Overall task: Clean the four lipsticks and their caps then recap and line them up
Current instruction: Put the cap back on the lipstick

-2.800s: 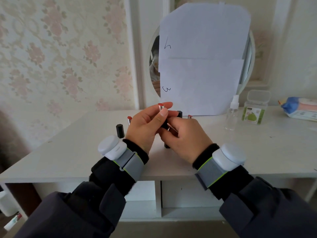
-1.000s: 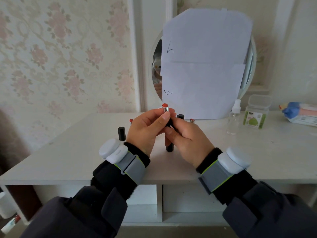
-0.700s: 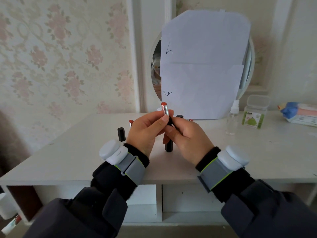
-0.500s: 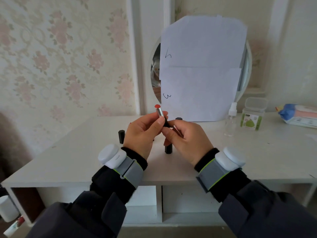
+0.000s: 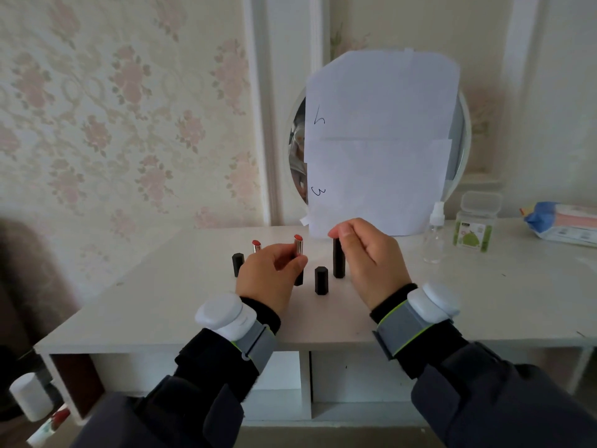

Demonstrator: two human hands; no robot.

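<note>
Left hand (image 5: 273, 274): fingers curled round an uncapped lipstick (image 5: 298, 250), held upright with its black base down on or just above the white table (image 5: 484, 295) and its silver sleeve and red tip rising above the knuckles. Right hand (image 5: 365, 257): thumb and fingertips pinched on the top of a tall black capped lipstick (image 5: 338, 261) standing upright on the table, just right of the left hand. Between the two hands and slightly nearer the table's front edge: one short black cap (image 5: 321, 280), upright, touching neither hand. Left of the left hand: a second black cap (image 5: 238, 265), upright; just behind it, another uncapped lipstick (image 5: 256, 246), red tip showing, lower part hidden by the hand. Behind: a round mirror (image 5: 295, 150) largely covered by sheets of white paper (image 5: 381, 140) marked with handwritten figures. Right side of table: a clear spray bottle (image 5: 434, 236), a small clear box with a green label (image 5: 475, 226), and a blue and pink packet (image 5: 562, 223) at the far edge.
</note>
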